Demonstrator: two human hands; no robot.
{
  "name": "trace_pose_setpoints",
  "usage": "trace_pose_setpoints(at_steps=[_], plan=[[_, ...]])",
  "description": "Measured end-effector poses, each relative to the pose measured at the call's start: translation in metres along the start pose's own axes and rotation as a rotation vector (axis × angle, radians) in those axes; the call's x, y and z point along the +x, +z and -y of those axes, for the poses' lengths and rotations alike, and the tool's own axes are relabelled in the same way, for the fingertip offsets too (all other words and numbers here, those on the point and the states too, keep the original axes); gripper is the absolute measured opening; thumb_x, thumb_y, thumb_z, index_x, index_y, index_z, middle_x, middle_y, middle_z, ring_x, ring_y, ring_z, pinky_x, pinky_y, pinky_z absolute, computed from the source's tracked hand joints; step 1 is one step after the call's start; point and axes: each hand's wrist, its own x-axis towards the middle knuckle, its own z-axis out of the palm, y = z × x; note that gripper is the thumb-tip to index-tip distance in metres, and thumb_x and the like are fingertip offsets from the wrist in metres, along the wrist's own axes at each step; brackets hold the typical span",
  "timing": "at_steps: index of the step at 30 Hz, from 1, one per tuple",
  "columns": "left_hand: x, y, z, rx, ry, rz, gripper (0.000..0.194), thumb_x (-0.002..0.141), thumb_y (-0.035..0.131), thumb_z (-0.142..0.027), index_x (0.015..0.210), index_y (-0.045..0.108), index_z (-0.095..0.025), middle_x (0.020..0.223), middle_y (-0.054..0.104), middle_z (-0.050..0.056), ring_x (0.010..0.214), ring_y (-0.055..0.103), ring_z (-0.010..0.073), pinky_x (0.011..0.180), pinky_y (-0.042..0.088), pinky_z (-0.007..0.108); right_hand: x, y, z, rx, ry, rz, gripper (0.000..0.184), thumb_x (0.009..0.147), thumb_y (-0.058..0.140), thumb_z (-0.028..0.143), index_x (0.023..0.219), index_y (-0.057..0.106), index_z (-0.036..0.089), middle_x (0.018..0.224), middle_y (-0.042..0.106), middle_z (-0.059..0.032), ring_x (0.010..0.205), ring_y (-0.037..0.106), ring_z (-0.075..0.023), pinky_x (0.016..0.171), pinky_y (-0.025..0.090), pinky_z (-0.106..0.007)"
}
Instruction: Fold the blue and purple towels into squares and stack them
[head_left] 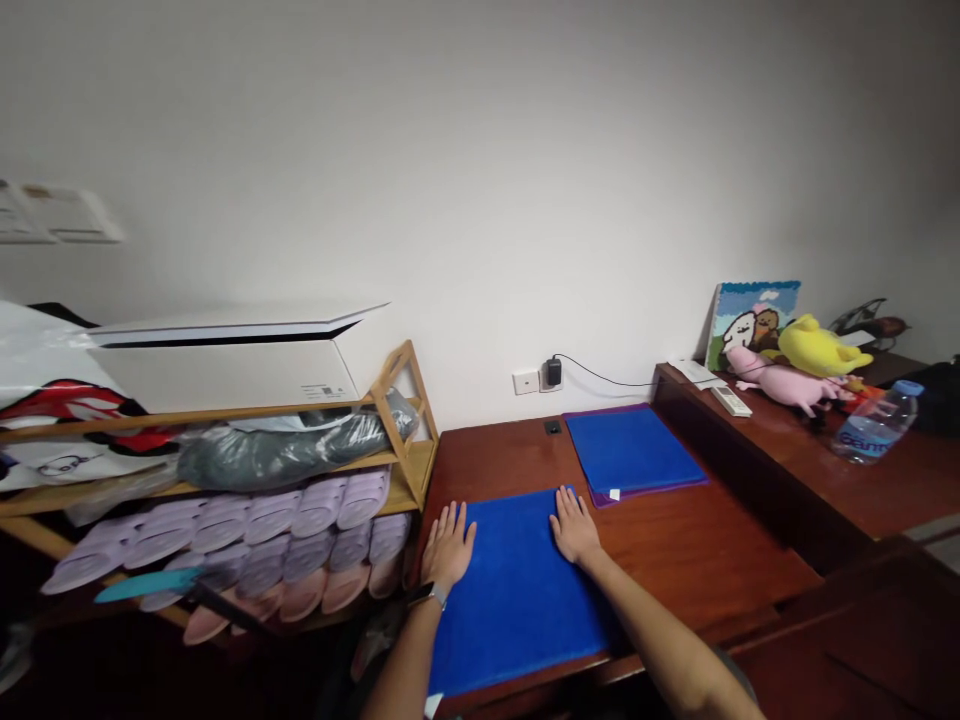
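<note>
A blue cloth (517,590) lies spread out flat on the reddish-brown wooden desk (675,560), its near edge at the desk's front. My left hand (448,548), with a watch on the wrist, rests flat near the cloth's far left corner, fingers stretched out. On the far right corner lies my right hand (575,527), palm down with fingers extended. Neither hand grips anything. Behind and to the right, a folded blue cloth (630,445) sits on top of a purple one (600,497), with a small white tag showing.
At left stands a wooden rack (409,455) with lilac slippers (274,512) and a white box (225,370). A higher surface at right holds a plastic bottle (877,425), plush toys (814,350) and a remote control (731,401). A black plug (553,372) sits in the wall socket.
</note>
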Motion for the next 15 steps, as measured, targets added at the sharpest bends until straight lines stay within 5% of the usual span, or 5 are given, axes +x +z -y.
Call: trace_pose_setpoints(at_steps=[4, 12, 15], plan=[[0.000, -0.009, -0.016, 0.013, 0.046, -0.047, 0.067, 0.107, 0.028, -0.044, 0.162, 0.049, -0.011, 0.170, 0.046, 0.019, 0.160, 0.042, 0.0332, 0.134, 0.031, 0.059, -0.001, 0.008, -0.001, 0.020, 0.005, 0.008, 0.072, 0.112, 0.015, 0.043, 0.173, 0.017, 0.005, 0.180, 0.013, -0.0102, 0.169, 0.008, -0.0227, 0.137, 0.006, -0.043], [-0.008, 0.010, -0.160, -0.098, 0.342, 0.085, 0.064, 0.111, 0.024, -0.049, 0.165, 0.043, -0.020, 0.172, 0.044, 0.011, 0.161, 0.040, 0.0268, 0.133, 0.035, 0.052, 0.002, 0.009, -0.004, 0.046, -0.025, -0.008, 0.071, 0.112, 0.016, 0.041, 0.173, 0.018, 0.004, 0.180, 0.011, -0.0107, 0.169, 0.006, -0.0229, 0.137, 0.005, -0.043], [-0.011, 0.013, -0.148, -0.095, 0.306, 0.097, 0.065, 0.111, 0.026, -0.051, 0.164, 0.046, -0.019, 0.170, 0.047, 0.014, 0.159, 0.044, 0.0300, 0.131, 0.037, 0.057, 0.002, 0.008, -0.004, 0.053, -0.023, -0.002, 0.072, 0.112, 0.015, 0.042, 0.173, 0.017, 0.005, 0.180, 0.011, -0.0102, 0.169, 0.006, -0.0223, 0.137, 0.006, -0.043]])
